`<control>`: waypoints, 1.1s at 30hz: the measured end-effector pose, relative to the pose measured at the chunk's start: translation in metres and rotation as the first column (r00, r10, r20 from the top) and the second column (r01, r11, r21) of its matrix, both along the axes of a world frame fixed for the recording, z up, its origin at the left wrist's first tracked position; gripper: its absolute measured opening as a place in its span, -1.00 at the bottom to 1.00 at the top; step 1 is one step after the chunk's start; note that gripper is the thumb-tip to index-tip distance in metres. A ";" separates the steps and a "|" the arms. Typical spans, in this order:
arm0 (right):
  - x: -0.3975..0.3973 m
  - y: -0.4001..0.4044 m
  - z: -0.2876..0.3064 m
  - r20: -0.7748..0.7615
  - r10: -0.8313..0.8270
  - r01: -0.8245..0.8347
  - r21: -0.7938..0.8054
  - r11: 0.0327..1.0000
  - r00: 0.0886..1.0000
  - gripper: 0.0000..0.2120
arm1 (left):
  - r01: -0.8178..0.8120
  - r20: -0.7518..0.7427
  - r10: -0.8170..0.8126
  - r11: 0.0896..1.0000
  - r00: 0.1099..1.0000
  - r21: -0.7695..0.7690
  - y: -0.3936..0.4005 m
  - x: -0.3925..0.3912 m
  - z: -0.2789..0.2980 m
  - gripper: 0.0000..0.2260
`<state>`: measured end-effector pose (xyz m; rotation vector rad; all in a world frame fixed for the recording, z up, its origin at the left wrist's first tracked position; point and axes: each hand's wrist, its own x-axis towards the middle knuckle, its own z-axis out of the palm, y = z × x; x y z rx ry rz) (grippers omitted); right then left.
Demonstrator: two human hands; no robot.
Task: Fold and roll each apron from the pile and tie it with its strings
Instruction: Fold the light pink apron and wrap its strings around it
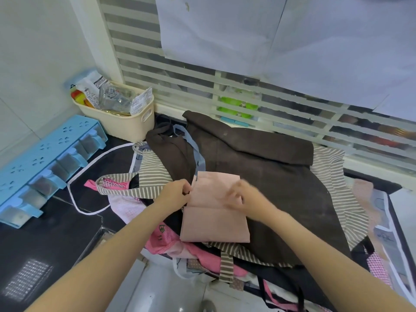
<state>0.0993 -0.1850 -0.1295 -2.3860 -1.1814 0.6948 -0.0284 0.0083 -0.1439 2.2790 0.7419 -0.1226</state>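
Note:
A pale pink apron, folded into a narrow rectangle, lies on top of the pile of aprons. Under it are a dark brown apron, a brown-and-white striped apron and bright pink ones. My left hand pinches the pink apron's left edge near its top. My right hand is blurred over the apron's upper right part, fingers curled; whether it holds cloth is unclear.
A cream basket of packets stands at the back left by the wall. A blue spice rack lies along the left. A white strap loops over the black counter. Striped blinds run behind the pile.

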 end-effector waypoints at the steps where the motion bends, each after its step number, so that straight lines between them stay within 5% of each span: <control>1: 0.010 0.003 0.002 0.042 -0.085 0.082 0.077 0.994 0.995 -0.68 | -0.055 -0.018 0.054 0.998 0.998 -0.026 0.000 0.001 -0.002 -0.84; 5: 0.039 0.022 0.004 0.030 -0.141 0.140 0.026 0.990 0.990 -0.54 | -0.188 -0.060 0.181 0.972 0.982 -0.143 -0.001 0.012 -0.006 -0.86; 10: 0.066 0.038 0.002 -0.046 -0.112 0.103 -0.170 0.980 0.993 -0.85 | -0.204 -0.078 0.191 0.958 0.978 -0.200 -0.001 0.024 -0.009 -0.87; 15: 0.073 0.043 0.006 -0.059 -0.012 -0.001 -0.215 0.977 0.998 -0.88 | -0.242 -0.056 0.235 0.939 0.970 -0.246 0.003 0.025 -0.018 -0.82; 24: 0.057 0.053 -0.004 0.229 0.035 0.031 -0.277 0.960 0.973 -0.83 | -0.168 -0.161 0.121 0.932 0.979 -0.321 -0.004 0.031 -0.023 -0.87; 28: 0.057 0.048 -0.008 0.449 0.141 0.022 -0.338 0.941 0.882 -0.85 | -0.158 -0.174 0.102 0.925 0.979 -0.347 -0.002 0.030 -0.024 -0.79; 31: 0.054 0.045 -0.015 0.492 0.080 0.064 -0.270 0.961 0.867 -0.86 | -0.136 -0.210 0.064 0.926 0.976 -0.352 0.002 0.032 -0.022 -0.77; 33: 0.053 0.045 -0.023 0.272 -0.108 0.129 -0.061 0.990 0.956 -0.90 | -0.169 -0.214 0.092 0.911 0.972 -0.377 0.004 0.030 -0.024 -0.81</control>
